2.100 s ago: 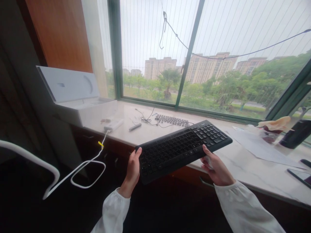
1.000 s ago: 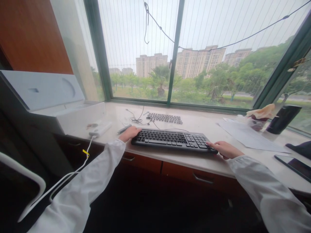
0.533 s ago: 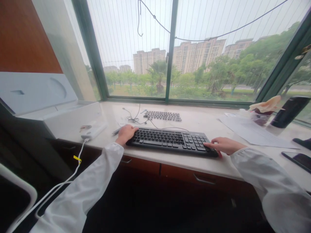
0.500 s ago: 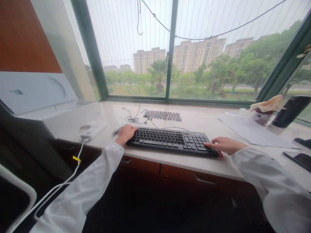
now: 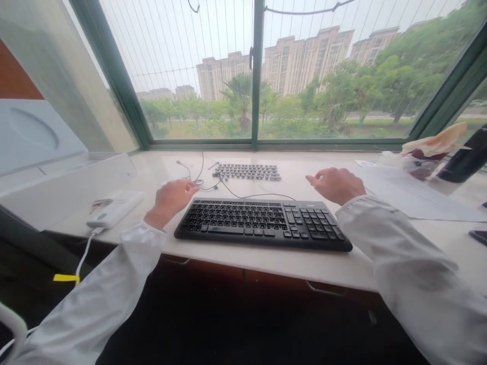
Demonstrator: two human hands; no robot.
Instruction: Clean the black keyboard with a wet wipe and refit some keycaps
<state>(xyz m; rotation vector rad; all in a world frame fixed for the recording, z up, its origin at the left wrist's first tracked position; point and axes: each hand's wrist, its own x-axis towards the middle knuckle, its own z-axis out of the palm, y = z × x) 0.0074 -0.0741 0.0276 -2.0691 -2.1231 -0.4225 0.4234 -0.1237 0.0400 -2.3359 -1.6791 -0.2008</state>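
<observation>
A black keyboard (image 5: 262,246) lies on the white desk; most of its main block shows bare key sockets, while the number pad has its keycaps. My left hand (image 5: 172,200) is above the keyboard's upper left corner, its thumb and fingers drawn together near a thin dark cable (image 5: 203,185). Whether those fingers hold anything cannot be made out. Past the upper right of the keyboard is my right hand (image 5: 338,185), off the keys, fingers curled in and thumb side pointing left. Its grip is hidden too. Behind the keyboard, loose keycaps (image 5: 247,172) lie in rows.
On the left are a white power strip (image 5: 114,209) and an open white box (image 5: 68,190). Papers (image 5: 411,195), a crumpled wrapper (image 5: 437,142) and a dark bottle (image 5: 464,157) are at right. A phone (image 5: 478,237) lies by the right edge. The window (image 5: 254,144) closes off the back.
My right hand has left the keyboard's right end and moved up and back, its fingers curling. My left hand has come off the left corner. The view has tilted down and shifted.
</observation>
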